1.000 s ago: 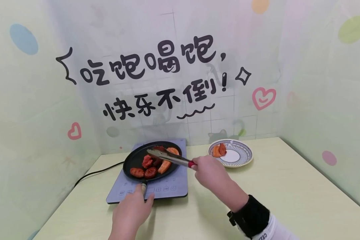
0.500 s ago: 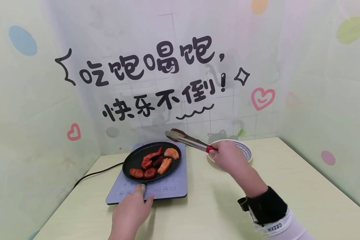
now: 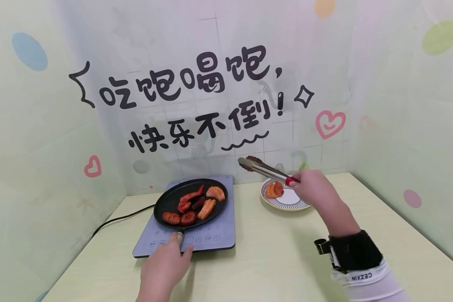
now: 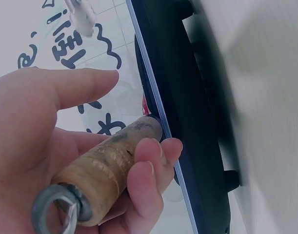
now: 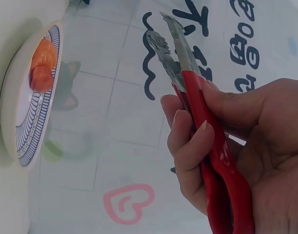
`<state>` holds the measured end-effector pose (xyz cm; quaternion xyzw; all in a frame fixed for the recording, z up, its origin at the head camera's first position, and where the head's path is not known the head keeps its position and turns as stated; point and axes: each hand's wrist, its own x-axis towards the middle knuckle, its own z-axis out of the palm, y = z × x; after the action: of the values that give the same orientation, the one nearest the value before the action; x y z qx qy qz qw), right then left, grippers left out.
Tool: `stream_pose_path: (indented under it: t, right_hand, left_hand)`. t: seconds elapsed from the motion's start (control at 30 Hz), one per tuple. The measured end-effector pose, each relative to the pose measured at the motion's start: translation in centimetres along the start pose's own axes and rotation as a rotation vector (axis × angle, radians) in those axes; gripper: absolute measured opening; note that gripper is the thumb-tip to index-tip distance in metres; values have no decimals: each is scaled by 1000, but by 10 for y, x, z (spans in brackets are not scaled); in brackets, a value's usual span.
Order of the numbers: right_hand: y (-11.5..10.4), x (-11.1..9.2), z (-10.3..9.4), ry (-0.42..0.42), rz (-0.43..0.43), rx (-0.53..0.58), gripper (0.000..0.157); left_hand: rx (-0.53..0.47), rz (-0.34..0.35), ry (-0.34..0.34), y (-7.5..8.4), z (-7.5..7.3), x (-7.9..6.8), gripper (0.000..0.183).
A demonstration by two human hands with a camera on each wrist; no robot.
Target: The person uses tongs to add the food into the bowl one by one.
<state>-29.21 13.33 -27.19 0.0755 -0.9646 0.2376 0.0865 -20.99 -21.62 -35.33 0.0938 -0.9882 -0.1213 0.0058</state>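
My left hand (image 3: pixel 165 262) holds the wooden handle (image 4: pixel 109 168) of a black frying pan (image 3: pixel 166 201). Its fingers curl under the handle while the thumb stands off it. In the pan lie a chicken wing (image 3: pixel 190 198), two orange salmon-like pieces (image 3: pixel 206 209) and several reddish-brown pieces (image 3: pixel 171 218). My right hand (image 3: pixel 318 191) grips red-handled metal tongs (image 3: pixel 266 170) in the air, left of and above a patterned plate (image 3: pixel 287 205). The tong tips show slightly apart with nothing between them in the right wrist view. Orange food pieces (image 5: pixel 43 63) rest on that plate.
Beneath the pan sits a flat induction cooker (image 3: pixel 222 235), its black cord (image 3: pixel 124 216) running left. A pale table (image 3: pixel 264 260) extends in front and to the right. Printed curtains (image 3: pixel 181 50) enclose the back and both sides.
My right hand has lifted the tongs out of the pan and carried them right, beyond the cooker. The plate's food, hidden half a second ago, shows again. The left hand stays put.
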Motion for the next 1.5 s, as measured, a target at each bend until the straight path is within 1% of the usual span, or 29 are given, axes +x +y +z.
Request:
stream_pose_path:
  t: [0.2, 0.43, 0.5, 0.67, 0.8, 0.87, 1.07, 1.27, 1.5]
  right_hand:
    - [17, 2, -13, -60, 35, -10, 20]
    - [36, -1, -18, -106, 70, -38, 19]
    - [40, -2, -19, -124, 98, -47, 19]
    - [44, -5, -17, -173, 157, -53, 13]
    - [46, -5, -13, -188, 163, -50, 13]
    - [47, -4, -11, -191, 167, -48, 11]
    - [49, -3, -6, -208, 197, -37, 10]
    - [52, -1, -3, -233, 243, 8, 11]
    - [56, 2, 1, -224, 263, 63, 9]
  left_hand:
    - [8, -15, -21, 2, -3, -2, 74]
    - [4, -6, -13, 2, -3, -3, 73]
    - [5, -8, -13, 1, -2, -3, 73]
    - [8, -14, -17, 1, -3, -3, 74]
    - [8, -12, -19, 1, -3, -3, 74]
    - [8, -9, -18, 1, -3, -3, 74]
    - [7, -8, -22, 2, -4, -4, 74]
    - [9, -11, -27, 3, -5, -5, 75]
    - [13, -15, -29, 3, -5, -4, 74]
